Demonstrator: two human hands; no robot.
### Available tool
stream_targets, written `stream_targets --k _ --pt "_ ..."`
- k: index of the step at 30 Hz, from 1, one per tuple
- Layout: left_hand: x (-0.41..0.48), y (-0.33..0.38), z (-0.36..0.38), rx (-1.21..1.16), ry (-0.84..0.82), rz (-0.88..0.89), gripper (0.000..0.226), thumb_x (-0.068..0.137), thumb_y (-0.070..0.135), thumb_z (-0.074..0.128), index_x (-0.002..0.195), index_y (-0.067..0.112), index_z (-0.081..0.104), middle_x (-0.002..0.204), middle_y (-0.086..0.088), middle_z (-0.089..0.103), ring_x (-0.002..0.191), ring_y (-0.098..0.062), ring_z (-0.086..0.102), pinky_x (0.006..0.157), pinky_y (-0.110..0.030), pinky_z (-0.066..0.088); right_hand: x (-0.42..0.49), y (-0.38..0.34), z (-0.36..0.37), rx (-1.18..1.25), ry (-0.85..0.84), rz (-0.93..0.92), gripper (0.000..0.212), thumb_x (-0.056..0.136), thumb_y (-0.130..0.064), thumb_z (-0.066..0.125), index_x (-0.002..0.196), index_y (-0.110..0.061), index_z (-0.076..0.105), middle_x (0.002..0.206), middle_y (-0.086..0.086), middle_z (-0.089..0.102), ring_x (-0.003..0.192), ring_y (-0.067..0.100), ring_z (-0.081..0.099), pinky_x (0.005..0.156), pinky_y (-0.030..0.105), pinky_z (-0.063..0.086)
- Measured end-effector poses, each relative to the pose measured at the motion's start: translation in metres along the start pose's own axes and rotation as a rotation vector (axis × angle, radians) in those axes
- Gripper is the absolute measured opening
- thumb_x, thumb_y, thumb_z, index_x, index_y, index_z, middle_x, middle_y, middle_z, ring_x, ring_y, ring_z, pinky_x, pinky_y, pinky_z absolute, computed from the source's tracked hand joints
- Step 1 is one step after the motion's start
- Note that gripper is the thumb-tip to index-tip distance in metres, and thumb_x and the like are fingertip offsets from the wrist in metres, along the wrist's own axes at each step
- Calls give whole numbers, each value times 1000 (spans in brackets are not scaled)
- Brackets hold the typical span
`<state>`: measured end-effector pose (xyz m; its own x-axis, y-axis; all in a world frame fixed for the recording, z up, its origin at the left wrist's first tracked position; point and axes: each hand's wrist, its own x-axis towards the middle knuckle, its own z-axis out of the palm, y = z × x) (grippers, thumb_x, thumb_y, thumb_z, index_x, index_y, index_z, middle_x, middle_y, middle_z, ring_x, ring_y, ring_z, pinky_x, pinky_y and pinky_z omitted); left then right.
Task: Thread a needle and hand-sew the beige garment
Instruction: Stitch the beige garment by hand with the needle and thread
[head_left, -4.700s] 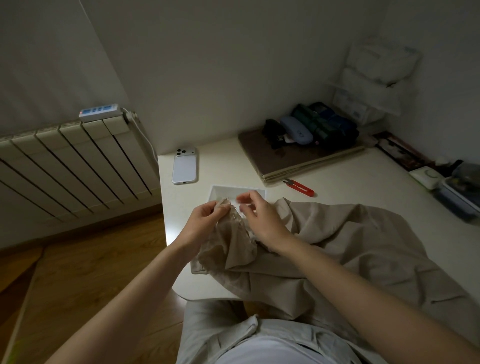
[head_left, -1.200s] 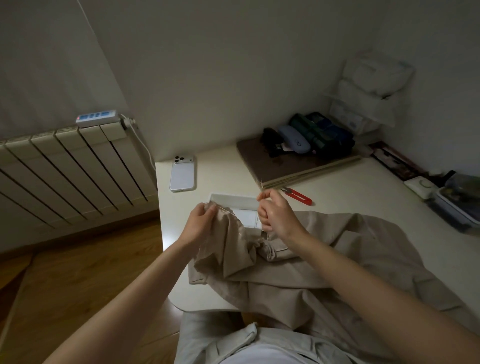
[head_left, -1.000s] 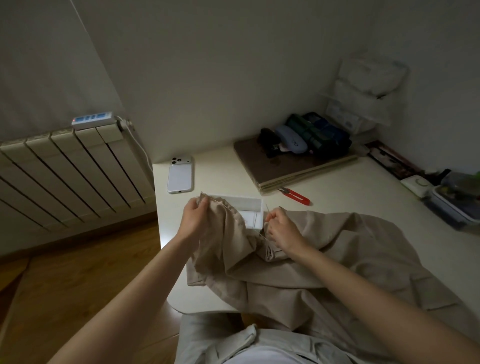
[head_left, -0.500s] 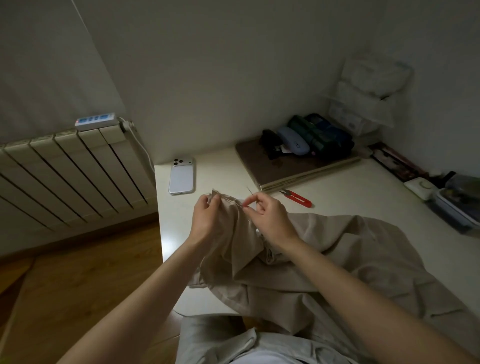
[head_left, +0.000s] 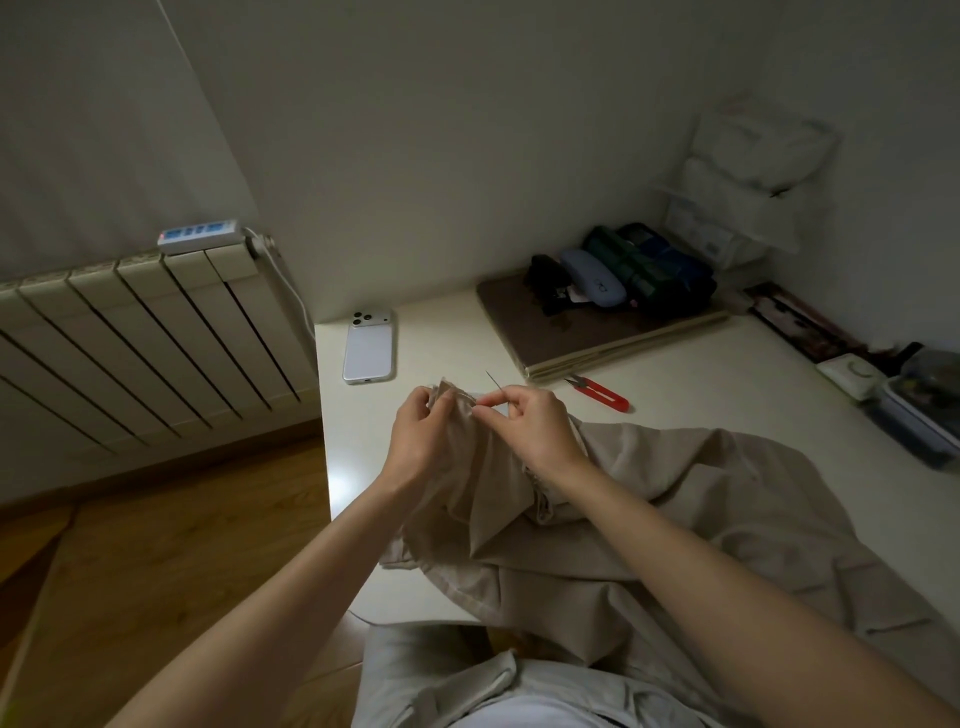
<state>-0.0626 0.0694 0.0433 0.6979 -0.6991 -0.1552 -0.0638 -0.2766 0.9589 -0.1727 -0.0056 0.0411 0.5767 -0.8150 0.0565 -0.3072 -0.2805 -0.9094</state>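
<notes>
Right hand (head_left: 535, 426) is back up at the held fold, close beside left hand (head_left: 415, 436); a second ago it sat lower right, apart. Likely the next stitch starting. Right fingers pinch needle (head_left: 492, 380), tip angled far-left. Left fingers pinch edge of beige garment (head_left: 675, 493), heaped on near table (head_left: 467, 338), spilling towards lap. Thread too fine to see; whether needle passes through cloth, cannot tell.

home room: wall radiator (head_left: 130, 332), wood floor (head_left: 171, 530), white desk (head_left: 441, 332) with phone (head_left: 368, 348), personal clutter.
</notes>
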Motion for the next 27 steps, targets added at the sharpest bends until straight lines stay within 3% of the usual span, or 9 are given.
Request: stream_targets --k 3,10,13,17,22,27 --pt "-3 0 1 15 -28 26 26 100 21 44 104 -2 55 84 -7 56 77 -17 52 66 -27 45 1 -2 3 17 -15 4 19 82 -30 72 92 -14 73 50 -9 37 48 3 34 58 23 37" --pt "3 -6 -4 89 -12 17 18 100 23 45 99 9 56 86 -1 58 84 -19 54 76 -32 46 3 -5 3 122 16 18 14 87 -25 68 83 -11 69 60 7 57 57 10 46 59 28 41" --pt "6 -10 -7 104 -7 -15 21 101 25 43 105 8 56 90 -2 58 88 -20 55 82 -36 47 -2 -4 0 131 -38 4 15 86 -24 68 81 -10 69 53 -4 50 54 9 45 59 30 42" --pt "7 -10 -8 68 -6 -58 23 101 26 42 106 7 54 91 -6 57 87 -22 54 80 -39 46 -17 0 -1 114 -198 -11 12 87 -19 67 79 -10 69 44 -14 41 46 1 34 54 19 34" --pt "12 -8 -7 60 16 -71 19 101 25 44 97 8 53 99 -20 60 94 -31 58 88 -48 48 -30 7 3 5 -285 -82 10 88 -18 65 82 -15 73 66 -1 63 65 9 53 69 23 43" --pt "10 -8 -6 -12 -28 -26 24 100 23 46 100 0 55 85 -13 57 78 -22 54 74 -38 48 -37 6 1 -74 -371 -99 22 95 -25 56 104 -12 71 92 -6 68 88 6 61 84 20 49"
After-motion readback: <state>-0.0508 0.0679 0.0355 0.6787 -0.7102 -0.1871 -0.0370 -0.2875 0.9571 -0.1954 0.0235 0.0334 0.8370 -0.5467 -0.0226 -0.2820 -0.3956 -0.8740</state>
